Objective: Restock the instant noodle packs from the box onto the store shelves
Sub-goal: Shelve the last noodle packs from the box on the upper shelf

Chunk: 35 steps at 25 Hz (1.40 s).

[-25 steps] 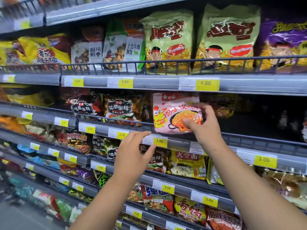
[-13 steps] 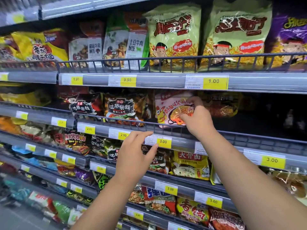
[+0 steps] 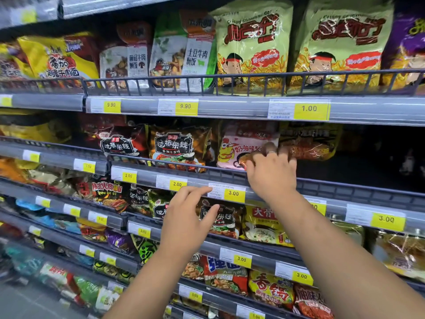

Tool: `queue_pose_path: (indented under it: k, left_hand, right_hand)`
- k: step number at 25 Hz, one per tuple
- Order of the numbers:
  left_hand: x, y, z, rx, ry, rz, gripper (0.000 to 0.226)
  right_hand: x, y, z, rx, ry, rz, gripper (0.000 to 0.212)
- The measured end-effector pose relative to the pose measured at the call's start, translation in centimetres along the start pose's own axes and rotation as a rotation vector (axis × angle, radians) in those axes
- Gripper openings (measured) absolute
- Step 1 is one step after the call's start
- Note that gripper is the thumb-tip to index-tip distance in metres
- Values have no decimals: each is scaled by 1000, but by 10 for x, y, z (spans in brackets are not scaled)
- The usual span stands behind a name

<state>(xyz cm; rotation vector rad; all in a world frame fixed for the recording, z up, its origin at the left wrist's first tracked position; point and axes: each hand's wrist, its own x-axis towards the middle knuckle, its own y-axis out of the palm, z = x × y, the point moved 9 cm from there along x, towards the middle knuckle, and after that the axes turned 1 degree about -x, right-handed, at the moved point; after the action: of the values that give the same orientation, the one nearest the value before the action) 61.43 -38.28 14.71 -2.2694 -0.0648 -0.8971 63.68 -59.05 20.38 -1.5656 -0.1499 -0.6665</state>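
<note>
Since a second ago your right hand [image 3: 271, 173] has carried the pink noodle pack [image 3: 239, 147] from in front of the wire rail [image 3: 142, 158] back over it. The pack now stands upright in the row on the shelf [image 3: 147, 177], whose grey front strip passes under your right wrist. Left of your right fingers, a brown pack [image 3: 177, 146] stands just beside the pink one. An orange pack [image 3: 308, 143] sits just past your fingertips on the right. Your right fingers are curled over the pink pack's lower right corner, thumb on its front, clamped on it. Your left hand [image 3: 186, 222] hangs lower, in front of the next shelf down, fingers apart and loosely bent, holding nothing. A yellow 3.00 price tag [image 3: 233, 193] lies between your left fingertips and your right wrist.
</note>
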Motion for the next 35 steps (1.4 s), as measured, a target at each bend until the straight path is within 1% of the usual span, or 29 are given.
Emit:
queue_pose_path:
  k: [3,7,10,15,17,19,24,28,31,35]
  left_hand:
    - [-2,-1,2,5,5,-7,40]
    - [-4,-1,5,4,10,-10,39]
    - [-4,0,8,4,1,-5,39]
    - [-5,2,14,15,-11,6,38]
    - [-4,4,15,22,-14,13,38]
    - [-1,7,14,22,-13,27,39]
    - [8,14,-2,21,53,35,39]
    - [23,15,-20,46,91,10,39]
    - [39,16,-38,65,121,-6,38]
    - [69,22,-65,176,188,-10,35]
  right_hand:
    - [-4,2,18,16,-125,19,40]
    - [-5,6,31,22,-171,88,48]
    - [-4,18,35,-8,-171,222,62]
    - [3,24,35,-5,-119,333,80]
    - [9,27,34,27,-89,409,85]
    - [13,27,33,62,-78,447,85]
    - [2,19,26,60,-92,357,76]
    - [-5,11,14,65,-94,292,66]
    - [-10,5,1,36,-116,236,63]
    - [-9,1,-18,31,-150,238,63]
